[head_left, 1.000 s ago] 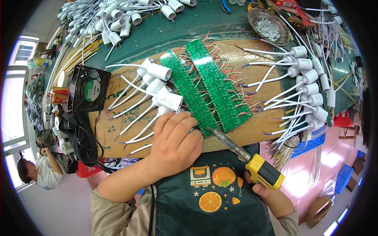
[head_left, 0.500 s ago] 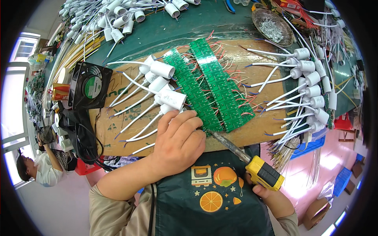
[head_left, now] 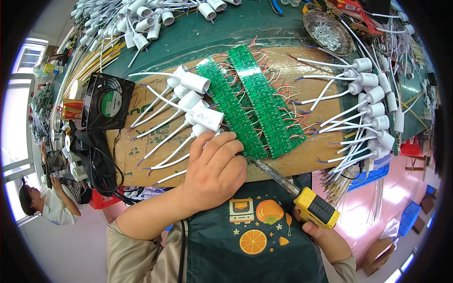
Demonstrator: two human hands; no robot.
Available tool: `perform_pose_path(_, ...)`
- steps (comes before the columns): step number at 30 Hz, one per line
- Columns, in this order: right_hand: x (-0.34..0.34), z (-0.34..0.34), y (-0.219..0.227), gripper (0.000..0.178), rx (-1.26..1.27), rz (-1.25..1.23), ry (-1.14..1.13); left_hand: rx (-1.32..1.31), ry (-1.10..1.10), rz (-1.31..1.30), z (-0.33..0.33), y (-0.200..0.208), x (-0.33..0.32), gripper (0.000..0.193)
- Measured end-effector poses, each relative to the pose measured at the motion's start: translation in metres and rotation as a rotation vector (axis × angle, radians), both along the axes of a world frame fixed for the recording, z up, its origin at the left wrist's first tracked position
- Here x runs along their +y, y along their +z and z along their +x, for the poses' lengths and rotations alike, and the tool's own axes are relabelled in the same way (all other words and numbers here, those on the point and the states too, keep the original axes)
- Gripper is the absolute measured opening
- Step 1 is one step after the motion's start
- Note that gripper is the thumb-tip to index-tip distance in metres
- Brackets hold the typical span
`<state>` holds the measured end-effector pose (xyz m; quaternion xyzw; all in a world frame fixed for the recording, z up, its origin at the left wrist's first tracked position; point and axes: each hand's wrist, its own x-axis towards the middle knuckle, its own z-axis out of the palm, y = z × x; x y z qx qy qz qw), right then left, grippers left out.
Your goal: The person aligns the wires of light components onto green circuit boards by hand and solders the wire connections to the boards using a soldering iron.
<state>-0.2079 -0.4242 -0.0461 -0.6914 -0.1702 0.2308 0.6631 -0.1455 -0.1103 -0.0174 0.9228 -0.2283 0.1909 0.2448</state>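
My right hand [head_left: 311, 228] grips the yellow-and-black handle of a soldering iron [head_left: 318, 207]. Its metal tip reaches the lower end of the left green circuit board strip [head_left: 230, 108], close by my left fingertips. My left hand [head_left: 214, 170] is closed in a pinch at that same corner; what lies between its fingers is hidden. Just above its knuckles rest several white lamp holders [head_left: 207, 118] with white cables pointing left. A second green board strip [head_left: 259, 101] lies alongside, with red and white wires sticking out. Both strips rest on a cardboard sheet [head_left: 155, 158].
A black fan [head_left: 108, 102] stands left of the boards. More white lamp holders [head_left: 375, 109] with cables lie at the right, and a large heap [head_left: 141, 26] fills the far left. A round metal dish [head_left: 328, 33] holds silvery bits. Another person [head_left: 52, 203] is at far left.
My hands and the soldering iron stay almost in place, with only a tiny shift. At the far left the other person's arms have moved, and a dark rod-like object now shows there.
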Motion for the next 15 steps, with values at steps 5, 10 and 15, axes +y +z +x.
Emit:
perform_pose_path(5, 0.0015, 0.0049, 0.0053, 0.043, 0.069, 0.074, 0.011, -0.001, 0.004, -0.002, -0.0001, 0.0005, -0.0005, 0.022)
perform_pose_path(10, 0.0028, 0.0039, 0.0056, 0.043, 0.084, 0.098, -0.013, 0.003, 0.011, 0.005, -0.0004, 0.0009, -0.0005, 0.022)
perform_pose_path(15, 0.0001, 0.0029, 0.004, 0.041, 0.075, 0.06, 0.002, 0.002, 0.017, 0.009, -0.0005, 0.0011, -0.0007, 0.022)
